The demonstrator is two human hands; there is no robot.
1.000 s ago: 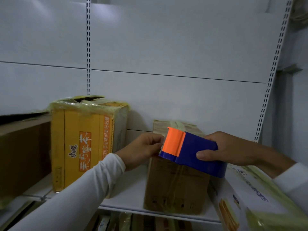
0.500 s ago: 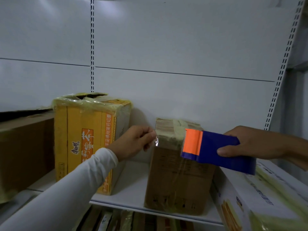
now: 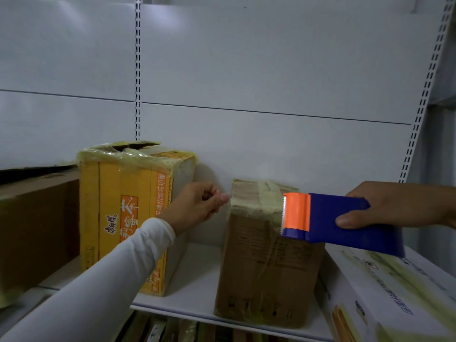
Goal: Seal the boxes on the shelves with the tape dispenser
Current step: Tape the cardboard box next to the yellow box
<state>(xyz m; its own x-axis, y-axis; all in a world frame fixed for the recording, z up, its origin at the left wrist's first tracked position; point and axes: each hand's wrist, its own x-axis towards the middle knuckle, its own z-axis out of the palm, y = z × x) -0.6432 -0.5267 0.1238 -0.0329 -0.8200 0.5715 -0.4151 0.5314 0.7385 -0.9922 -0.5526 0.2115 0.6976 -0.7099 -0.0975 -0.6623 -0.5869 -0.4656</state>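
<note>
Stretching out a fresh strip here, I reckon: the right hand (image 3: 399, 206) at 3 o'clock is gripping the blue plastic tape dispenser with the orange blade guard (image 3: 328, 219), while the left hand (image 3: 197, 206) at 9 o'clock is pinching what looks like the clear tape end. Behind them, the small brown cardboard box (image 3: 266, 262) is sitting on the white metal shelf (image 3: 197, 287). Next it's probably needing the strip pressed down over the top.

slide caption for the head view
Left hand pinches tape end; right hand holds tape dispenser by brown box.

Blue-orange tape dispenser (image 3: 333, 222) held level beside upright taped brown box (image 3: 266, 257)
</note>
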